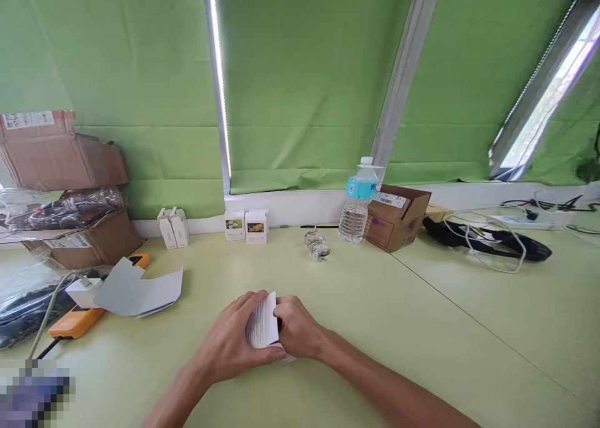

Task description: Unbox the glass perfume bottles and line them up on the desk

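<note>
A small white paper box [262,323] with fine printed text is held low over the table, in front of me. My left hand [233,337] wraps round it from the left, thumb along the near edge and fingers over the far side. At the box's right end, where a dark gap shows, my right hand [300,328] is closed with curled fingers against the edge. Its fingertips are partly hidden, so whether they reach inside I cannot tell. Beyond the hands lies a shiny clear glass-like piece [317,245] with a gold-coloured tip.
Two small white boxes with flower pictures [255,227] and two narrow white boxes [173,228] stand along the back. A water bottle [354,218] is beside an open brown carton [391,222]. At left are folded paper [140,287], an orange device [77,322] and stacked cartons [60,159]. A black strap [529,248] lies right.
</note>
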Demonstrator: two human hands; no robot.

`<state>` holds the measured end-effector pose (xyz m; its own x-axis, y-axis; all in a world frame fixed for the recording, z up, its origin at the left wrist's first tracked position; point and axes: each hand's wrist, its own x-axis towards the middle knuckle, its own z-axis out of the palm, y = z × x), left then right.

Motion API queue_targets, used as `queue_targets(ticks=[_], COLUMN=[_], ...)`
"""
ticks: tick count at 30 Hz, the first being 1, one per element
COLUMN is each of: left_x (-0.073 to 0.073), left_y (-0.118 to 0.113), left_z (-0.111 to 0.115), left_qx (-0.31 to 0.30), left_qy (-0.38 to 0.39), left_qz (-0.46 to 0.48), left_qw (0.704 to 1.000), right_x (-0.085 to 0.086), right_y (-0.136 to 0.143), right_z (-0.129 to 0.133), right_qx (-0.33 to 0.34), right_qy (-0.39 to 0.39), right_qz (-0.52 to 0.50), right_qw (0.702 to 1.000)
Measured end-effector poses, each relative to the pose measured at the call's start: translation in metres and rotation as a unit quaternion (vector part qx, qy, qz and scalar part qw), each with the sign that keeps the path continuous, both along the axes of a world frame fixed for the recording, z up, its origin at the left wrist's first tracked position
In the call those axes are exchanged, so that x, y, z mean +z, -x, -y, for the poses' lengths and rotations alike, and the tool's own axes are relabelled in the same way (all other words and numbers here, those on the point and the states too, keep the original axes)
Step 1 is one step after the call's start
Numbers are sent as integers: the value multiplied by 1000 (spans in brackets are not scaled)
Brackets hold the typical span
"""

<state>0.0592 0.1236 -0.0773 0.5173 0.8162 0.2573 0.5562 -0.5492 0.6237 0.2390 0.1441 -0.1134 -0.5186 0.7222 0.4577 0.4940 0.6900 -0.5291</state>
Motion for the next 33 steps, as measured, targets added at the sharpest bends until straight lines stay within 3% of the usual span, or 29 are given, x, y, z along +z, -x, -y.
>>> queue_targets(ticks=[9, 16, 23, 28, 33], left_x=[5, 1, -8, -20, -24], left_y=[9, 14, 25, 26, -4], left_z=[-4, -10, -18, -23, -6], left_qx=[21, 55, 95, 97, 73], left_qy=[-4, -17, -54, -168, -271], left_qz=[-21, -64, -160, -164, -118], left_qw=[1000, 996, 981, 967, 953], right_x=[41, 46, 44, 48, 57], right_y=[-15, -31, -39, -44, -42], right_z=[3, -6, -12, -11, -3], right_qx=[13, -12, -54, -103, -144], right_qy=[-6, 23, 21, -13, -31], right_qz=[2, -18, 37, 117, 189], right_qw=[1000, 1000, 998, 988, 971])
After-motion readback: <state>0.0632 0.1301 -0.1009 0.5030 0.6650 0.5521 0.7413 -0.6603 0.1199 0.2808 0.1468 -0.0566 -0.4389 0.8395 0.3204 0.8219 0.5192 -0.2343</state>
